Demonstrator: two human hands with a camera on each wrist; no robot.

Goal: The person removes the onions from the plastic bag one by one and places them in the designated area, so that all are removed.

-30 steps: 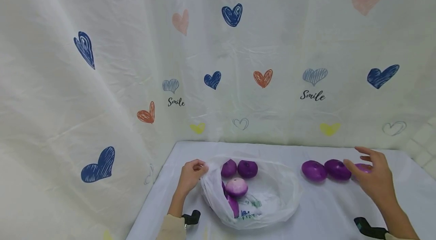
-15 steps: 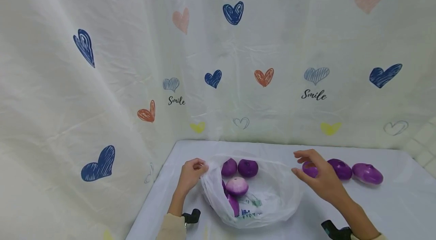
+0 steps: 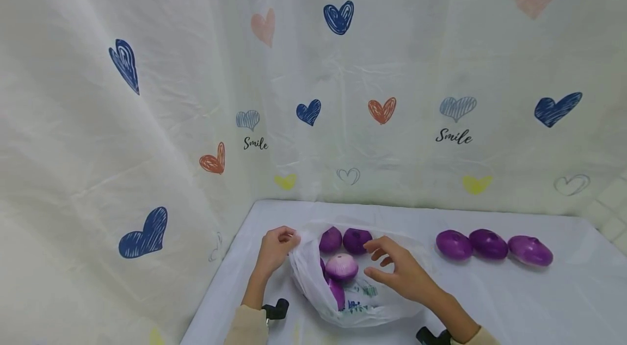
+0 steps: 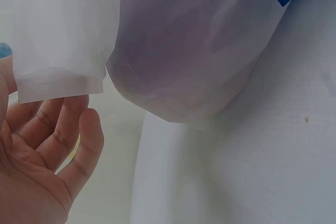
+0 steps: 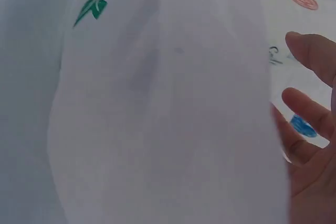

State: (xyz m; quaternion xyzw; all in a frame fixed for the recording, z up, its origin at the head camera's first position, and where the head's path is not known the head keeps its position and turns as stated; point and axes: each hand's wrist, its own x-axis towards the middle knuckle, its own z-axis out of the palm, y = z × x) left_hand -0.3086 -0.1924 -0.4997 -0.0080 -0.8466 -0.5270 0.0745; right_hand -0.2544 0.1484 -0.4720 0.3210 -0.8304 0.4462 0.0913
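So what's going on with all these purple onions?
A person is at a table with a white plastic bag of purple onions. The left hand pinches the bag's rim, holding it open. The right hand hovers over the opening, fingers spread, holding nothing. Several onions lie inside; three more onions sit in a row on the table.

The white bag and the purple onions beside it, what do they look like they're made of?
The white bag: thin, translucent plastic film, crinkled, with purple showing through its wall in the left wrist view. The purple onions in a row on the table: smooth, evenly coloured and glossy, perhaps plastic replicas, though real ones cannot be ruled out.
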